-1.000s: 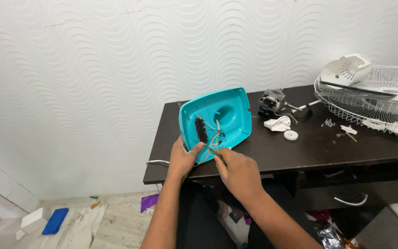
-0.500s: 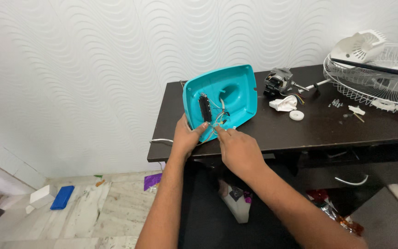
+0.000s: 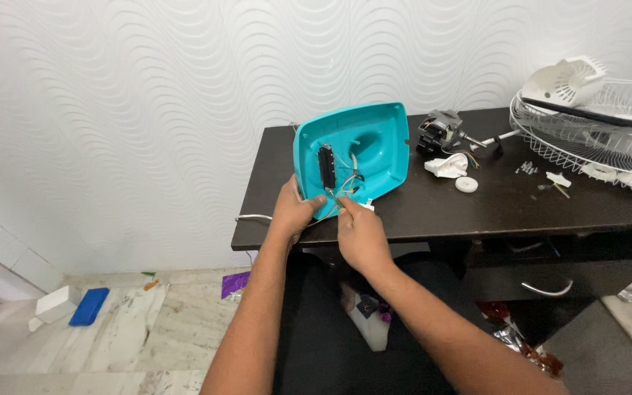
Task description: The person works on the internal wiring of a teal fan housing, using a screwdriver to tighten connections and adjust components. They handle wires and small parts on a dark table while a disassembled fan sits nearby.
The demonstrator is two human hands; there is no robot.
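Since the earlier frames the teal plastic housing point(image 3: 363, 150) has drifted a little rightward and upward in the picture, and the hands have followed it; their hold looks the same. It sits in the upper middle of the frame, tilted up on the near left part of the dark table point(image 3: 491, 208), its hollow inside facing the camera.

The left hand point(image 3: 295, 211) comes up from the lower middle on a straight forearm, its fingers closed around the housing's lower left edge, thumb lying inside the rim. The right hand point(image 3: 358, 232) sits just beside it, knuckles toward the camera, fingertips pinched together at the thin wires point(image 3: 345, 184) near the lower rim; whether they actually grip a wire cannot be told. A black switch strip point(image 3: 325, 167) stands upright inside the housing, left of the wires.

To the right of the housing lie a small grey motor point(image 3: 440, 132), a white crumpled piece point(image 3: 448, 167) and a white round cap point(image 3: 467, 184). At the upper right a white wire fan guard point(image 3: 594, 139) rests on the table. At the lower left, on the pale floor, a flat blue box point(image 3: 89, 306) lies beside a white box point(image 3: 56, 303).
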